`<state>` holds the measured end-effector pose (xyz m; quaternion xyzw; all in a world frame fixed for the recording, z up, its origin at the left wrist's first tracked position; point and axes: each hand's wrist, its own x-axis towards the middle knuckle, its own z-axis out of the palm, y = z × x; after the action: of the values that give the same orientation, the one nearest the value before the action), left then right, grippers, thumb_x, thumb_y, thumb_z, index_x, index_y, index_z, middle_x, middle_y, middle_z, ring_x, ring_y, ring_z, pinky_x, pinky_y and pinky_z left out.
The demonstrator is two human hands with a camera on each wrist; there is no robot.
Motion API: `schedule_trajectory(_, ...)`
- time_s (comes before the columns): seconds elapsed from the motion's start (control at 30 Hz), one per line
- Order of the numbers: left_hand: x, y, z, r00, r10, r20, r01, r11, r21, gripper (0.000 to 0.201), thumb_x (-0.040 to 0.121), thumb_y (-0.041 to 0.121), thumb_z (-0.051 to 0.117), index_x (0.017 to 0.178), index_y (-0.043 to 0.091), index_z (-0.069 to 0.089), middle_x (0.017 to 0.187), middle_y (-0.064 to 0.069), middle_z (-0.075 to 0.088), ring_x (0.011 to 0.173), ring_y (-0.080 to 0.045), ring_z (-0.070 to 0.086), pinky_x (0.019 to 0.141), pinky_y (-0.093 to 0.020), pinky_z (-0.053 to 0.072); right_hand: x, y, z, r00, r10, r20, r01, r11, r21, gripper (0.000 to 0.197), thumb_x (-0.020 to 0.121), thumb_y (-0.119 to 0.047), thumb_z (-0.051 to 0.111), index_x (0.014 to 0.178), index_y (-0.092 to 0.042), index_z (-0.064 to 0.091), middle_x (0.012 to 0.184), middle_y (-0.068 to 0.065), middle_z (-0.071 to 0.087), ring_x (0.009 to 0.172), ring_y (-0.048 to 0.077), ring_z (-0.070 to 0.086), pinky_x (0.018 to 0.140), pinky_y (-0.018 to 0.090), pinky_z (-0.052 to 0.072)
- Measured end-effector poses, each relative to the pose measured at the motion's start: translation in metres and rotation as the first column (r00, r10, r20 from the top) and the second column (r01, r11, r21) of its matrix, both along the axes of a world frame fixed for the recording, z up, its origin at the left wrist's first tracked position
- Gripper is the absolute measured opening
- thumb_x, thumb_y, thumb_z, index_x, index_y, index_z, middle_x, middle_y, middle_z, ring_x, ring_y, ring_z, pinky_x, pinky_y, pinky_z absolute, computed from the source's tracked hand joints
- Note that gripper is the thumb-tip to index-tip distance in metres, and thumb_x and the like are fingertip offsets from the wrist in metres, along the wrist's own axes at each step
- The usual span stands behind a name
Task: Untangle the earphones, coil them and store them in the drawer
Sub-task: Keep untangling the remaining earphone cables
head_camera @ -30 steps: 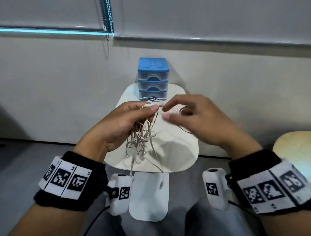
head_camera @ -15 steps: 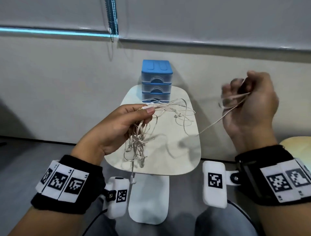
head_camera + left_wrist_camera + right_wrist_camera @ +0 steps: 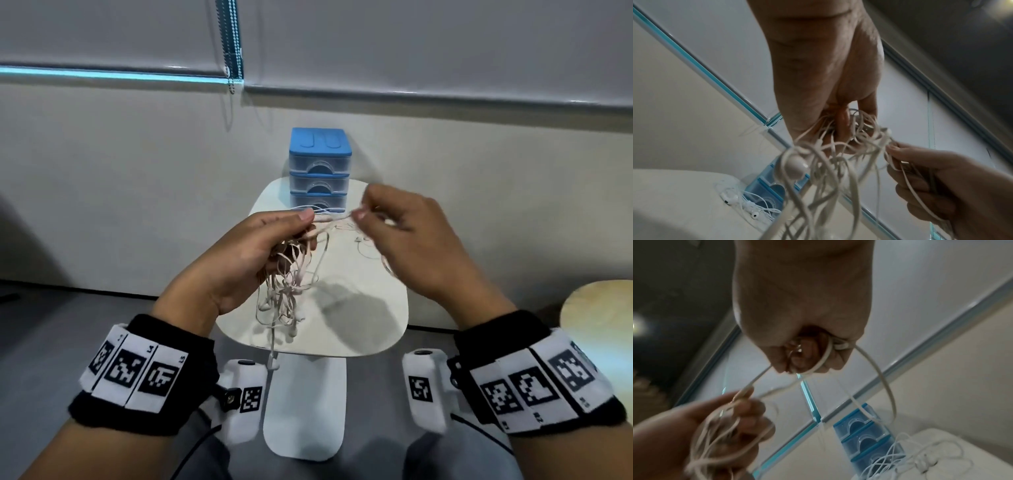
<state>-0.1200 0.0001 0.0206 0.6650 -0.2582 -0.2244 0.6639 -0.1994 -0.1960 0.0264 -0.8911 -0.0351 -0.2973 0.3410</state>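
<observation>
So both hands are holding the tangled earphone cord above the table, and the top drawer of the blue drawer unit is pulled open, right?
Not quite. Both the left hand and right hand hold the tangled earphone cord above the table, but all the blue drawer unit's drawers are closed, as the head view shows.

Straight ahead of you stands a small white table with a rounded-corner top (image 3: 359, 329), carried on a flat white base (image 3: 301, 411) that sits near you on the grey floor (image 3: 51, 342). Behind it runs a plain beige wall (image 3: 120, 188). Above the wall hang two pale grey roller blinds (image 3: 411, 41), with a blue and white bead chain (image 3: 233, 44) dangling between them and a glowing teal strip (image 3: 102, 73) under the left one. At your far right, the edge of a round pale wooden tabletop (image 3: 599, 308) shows.
</observation>
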Motion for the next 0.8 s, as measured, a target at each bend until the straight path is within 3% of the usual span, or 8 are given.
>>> schedule_trajectory(0.13, 0.004, 0.005, -0.002, 0.996, 0.044, 0.079, -0.048, 0.998, 0.045, 0.028, 0.101, 0.029, 0.057, 0.076, 0.017, 0.062, 0.075, 0.007, 0.058, 0.058, -0.006, 0.041, 0.048, -0.016, 0.032, -0.001, -0.023, 0.007, 0.962, -0.233, 0.143, 0.181, 0.935, 0.306, 0.03, 0.092, -0.02, 0.057, 0.064, -0.012, 0.048, 0.057, -0.001, 0.046, 0.059, 0.027, 0.042, 0.06, 0.039, 0.036)
schedule_trajectory(0.23, 0.004, 0.004, -0.004, 0.996, 0.061, 0.07, -0.064, 0.997, 0.04, 0.028, 0.1, 0.028, 0.057, 0.075, 0.017, 0.062, 0.076, 0.007, 0.059, 0.059, -0.008, 0.04, 0.048, -0.018, 0.03, -0.005, -0.041, 0.001, 0.935, -0.355, -0.022, 0.354, 0.921, 0.162, 0.026, 0.089, -0.018, 0.059, 0.068, -0.002, 0.056, 0.062, 0.011, 0.052, 0.068, 0.03, 0.05, 0.064, 0.038, 0.039)
schedule_trajectory(0.33, 0.001, 0.001, -0.002, 0.996, 0.034, 0.087, -0.038, 0.998, 0.05, 0.029, 0.101, 0.028, 0.057, 0.076, 0.016, 0.066, 0.077, 0.005, 0.06, 0.06, -0.008, 0.041, 0.048, -0.016, 0.031, -0.012, -0.062, -0.012, 0.816, -0.487, -0.312, 0.482, 0.871, -0.098, 0.024, 0.085, -0.023, 0.06, 0.069, -0.005, 0.063, 0.068, 0.013, 0.06, 0.071, 0.031, 0.057, 0.062, 0.036, 0.042)
schedule_trajectory(0.5, 0.002, -0.001, -0.002, 0.991, -0.053, 0.12, 0.043, 0.995, 0.087, 0.031, 0.101, 0.027, 0.054, 0.091, 0.006, 0.074, 0.074, 0.009, 0.059, 0.062, -0.004, 0.043, 0.047, -0.012, 0.032, -0.016, -0.079, -0.027, 0.608, -0.542, -0.58, 0.397, 0.84, -0.37, 0.038, 0.088, -0.04, 0.061, 0.069, -0.008, 0.068, 0.076, 0.011, 0.068, 0.075, 0.027, 0.063, 0.071, 0.037, 0.052)
schedule_trajectory(0.6, 0.001, -0.002, -0.002, 0.988, -0.076, 0.134, 0.059, 0.99, 0.128, 0.034, 0.103, 0.025, 0.051, 0.098, 0.003, 0.076, 0.074, 0.006, 0.054, 0.056, -0.003, 0.04, 0.045, -0.011, 0.03, -0.017, -0.071, -0.023, 0.775, -0.461, -0.433, 0.379, 0.886, -0.266, 0.032, 0.09, -0.038, 0.065, 0.07, -0.013, 0.067, 0.067, 0.0, 0.066, 0.069, 0.018, 0.062, 0.065, 0.029, 0.049)
schedule_trajectory(0.67, 0.001, -0.003, 0.0, 0.986, -0.088, 0.141, 0.067, 0.986, 0.151, 0.035, 0.104, 0.023, 0.047, 0.099, 0.005, 0.077, 0.075, 0.004, 0.051, 0.054, -0.004, 0.038, 0.043, -0.011, 0.028, -0.017, -0.051, -0.011, 0.952, -0.214, -0.22, 0.225, 0.974, 0.024, 0.014, 0.09, -0.024, 0.068, 0.077, -0.018, 0.071, 0.067, -0.01, 0.067, 0.068, 0.005, 0.06, 0.064, 0.021, 0.045)
schedule_trajectory(0.7, 0.002, -0.004, 0.0, 0.987, -0.085, 0.138, 0.063, 0.986, 0.155, 0.036, 0.104, 0.022, 0.046, 0.099, 0.006, 0.077, 0.075, 0.004, 0.051, 0.053, -0.004, 0.036, 0.043, -0.012, 0.028, -0.017, -0.038, -0.003, 0.986, -0.066, -0.153, 0.09, 0.984, 0.153, 0.006, 0.088, -0.019, 0.068, 0.086, -0.02, 0.073, 0.077, -0.012, 0.071, 0.077, 0.005, 0.064, 0.072, 0.02, 0.046)
schedule_trajectory(0.8, 0.002, -0.004, 0.0, 0.991, -0.045, 0.128, 0.025, 0.988, 0.151, 0.038, 0.103, 0.021, 0.043, 0.095, 0.006, 0.077, 0.077, 0.004, 0.049, 0.053, -0.004, 0.035, 0.042, -0.012, 0.027, -0.01, -0.013, 0.006, 0.962, 0.221, -0.16, -0.16, 0.931, 0.328, 0.035, 0.074, -0.014, 0.054, 0.101, -0.016, 0.076, 0.098, 0.005, 0.076, 0.1, 0.022, 0.068, 0.089, 0.03, 0.048)
